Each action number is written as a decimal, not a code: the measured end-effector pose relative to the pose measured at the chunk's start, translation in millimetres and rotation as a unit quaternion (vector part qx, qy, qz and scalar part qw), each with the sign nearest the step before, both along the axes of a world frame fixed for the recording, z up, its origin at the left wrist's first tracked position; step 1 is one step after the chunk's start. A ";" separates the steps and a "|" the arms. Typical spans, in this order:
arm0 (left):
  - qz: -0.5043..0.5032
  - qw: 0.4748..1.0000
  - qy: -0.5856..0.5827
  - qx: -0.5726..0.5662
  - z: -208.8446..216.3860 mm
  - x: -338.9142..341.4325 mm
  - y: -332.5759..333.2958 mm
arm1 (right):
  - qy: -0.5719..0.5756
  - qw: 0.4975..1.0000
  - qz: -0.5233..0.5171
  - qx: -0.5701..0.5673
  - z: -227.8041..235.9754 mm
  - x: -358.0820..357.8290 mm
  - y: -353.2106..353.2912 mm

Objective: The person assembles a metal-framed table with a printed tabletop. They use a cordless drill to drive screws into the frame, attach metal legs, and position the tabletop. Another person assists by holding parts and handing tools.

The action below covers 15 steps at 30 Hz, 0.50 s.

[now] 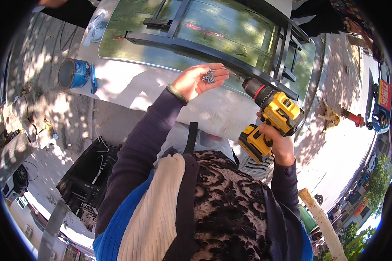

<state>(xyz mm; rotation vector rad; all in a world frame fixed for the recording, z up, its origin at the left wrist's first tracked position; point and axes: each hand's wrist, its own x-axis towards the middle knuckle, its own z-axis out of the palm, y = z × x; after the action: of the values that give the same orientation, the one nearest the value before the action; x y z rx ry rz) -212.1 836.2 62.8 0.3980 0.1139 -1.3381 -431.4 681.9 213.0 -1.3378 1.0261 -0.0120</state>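
My left hand, palm up and slightly cupped, holds several small silver screws near the table's front side. My right hand grips the handle of a yellow and black cordless drill, which has a battery at its base. The drill's bit points up and left, close to the fingertips of my left hand. Just beyond both hands, a black metal frame lies on a glass panel with a green and red pattern. Whether the bit touches anything, I cannot tell.
A pale cover lies under the glass. On its left are a blue can, a blue utility knife and a clear plastic bag. Black metal parts stand at lower left. A dog is at right; people stand across the table.
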 end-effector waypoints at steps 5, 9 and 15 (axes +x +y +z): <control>-0.026 0.998 -0.050 0.021 19.4 -96.3 -44.8 | -0.057 0.997 0.001 -0.050 22.2 -112.6 -32.9; -0.060 0.992 -0.103 0.034 25.5 -137.4 -77.3 | -0.080 0.995 -0.047 -0.021 22.5 -173.9 -54.3; -0.098 0.980 -0.158 0.063 26.5 -163.4 -110.2 | -0.071 0.996 -0.035 -0.037 18.4 -198.1 -74.1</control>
<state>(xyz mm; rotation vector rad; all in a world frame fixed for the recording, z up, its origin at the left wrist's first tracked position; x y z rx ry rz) -375.5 726.0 89.3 0.7403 -0.1092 -1.4466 -629.5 607.8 231.3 -1.3467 0.9586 -0.1974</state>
